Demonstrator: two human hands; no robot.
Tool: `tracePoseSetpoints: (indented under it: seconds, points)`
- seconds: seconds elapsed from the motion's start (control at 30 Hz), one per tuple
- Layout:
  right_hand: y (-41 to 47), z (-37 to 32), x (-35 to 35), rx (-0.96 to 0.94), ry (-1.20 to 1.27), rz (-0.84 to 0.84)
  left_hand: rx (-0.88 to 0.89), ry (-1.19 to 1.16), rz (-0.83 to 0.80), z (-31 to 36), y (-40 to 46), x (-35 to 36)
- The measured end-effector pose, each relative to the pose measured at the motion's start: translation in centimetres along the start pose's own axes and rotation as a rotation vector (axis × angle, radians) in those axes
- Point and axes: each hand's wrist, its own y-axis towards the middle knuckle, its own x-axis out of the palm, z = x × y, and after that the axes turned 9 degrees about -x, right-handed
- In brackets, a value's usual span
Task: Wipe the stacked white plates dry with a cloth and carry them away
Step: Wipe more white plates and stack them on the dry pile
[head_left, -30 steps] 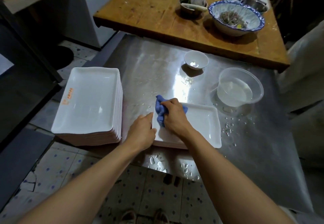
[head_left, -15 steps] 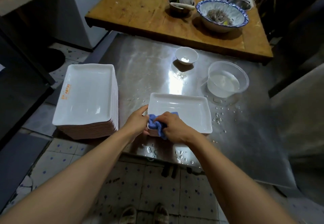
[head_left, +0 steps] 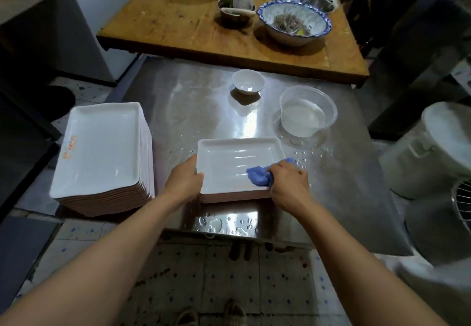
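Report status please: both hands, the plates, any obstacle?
Left hand grips white rectangular plate edge. Right hand holds crumpled blue cloth, wiping near right corner. Tall stack of white plates waits left. No obstacle.

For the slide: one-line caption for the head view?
Left hand steadies a white plate on the steel table while right hand wipes it with blue cloth.

Both hands (head_left: 184, 181) (fingers curled) forward
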Motion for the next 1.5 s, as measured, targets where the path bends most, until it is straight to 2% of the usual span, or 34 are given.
tracePoseSetpoints:
  seconds: [0.13, 0.27, 0.37, 0.5, 0.63, 0.73, 0.93, 1.1, 1.17, 1.27, 1.33, 1.37, 1.43, 1.5]
  points:
    - [3.3, 0.0, -0.1, -0.032, -0.069, 0.028, 0.029, 0.053, -0.001, 0.0, 0.3, 0.0]
    - [5.6, -0.4, -0.1, -0.051, -0.013, 0.076, 0.020, 0.020, -0.018, -0.1, 0.3, -0.1]
    - [5.0, -2.2, 0.6, -0.151, 0.124, 0.066, 0.004, 0.020, -0.020, -0.2, 0.4, 0.0]
    - [3.7, -5.7, 1.5, -0.344, 0.316, -0.053, -0.012, -0.002, -0.016, -0.2, 0.3, 0.0]
    - [2.6, -6.5, 0.9, -0.380, 0.367, -0.216, -0.010, -0.029, -0.019, -0.1, 0.3, 0.0]
    - [1.5, -5.3, 0.4, -0.324, 0.268, -0.253, -0.030, 0.016, -0.001, -0.2, 0.5, 0.2]
    - [-0.8, -0.4, -1.1, -0.131, 0.051, -0.172, -0.044, 0.088, 0.013, 0.3, 0.4, 0.3]
    - [-1.9, 1.6, -1.8, -0.066, -0.090, -0.079, -0.051, 0.167, 0.050, 0.7, 0.2, 0.2]
    - [-2.3, 2.1, -2.1, -0.026, -0.010, 0.014, -0.050, 0.223, 0.075, 1.1, -0.4, 0.2]
    - [-3.1, 3.2, -3.0, 0.117, 0.373, 0.139, -0.077, 0.381, 0.227, 2.2, -2.4, 0.5]
    - [-3.6, 4.0, -3.5, 0.255, 0.632, 0.233, 0.046, 0.475, 0.324, 3.2, -4.1, 1.1]
    - [-3.8, 4.4, -3.7, 0.304, 0.664, 0.274, 0.157, 0.509, 0.340, 3.7, -4.7, 1.6]
    - [-4.2, 5.0, -3.8, 0.346, 0.680, 0.322, 0.321, 0.554, 0.297, 4.5, -5.3, 2.8]
    - [-4.6, 5.3, -3.8, 0.366, 0.731, 0.336, 0.377, 0.633, 0.227, 5.1, -5.3, 3.9]
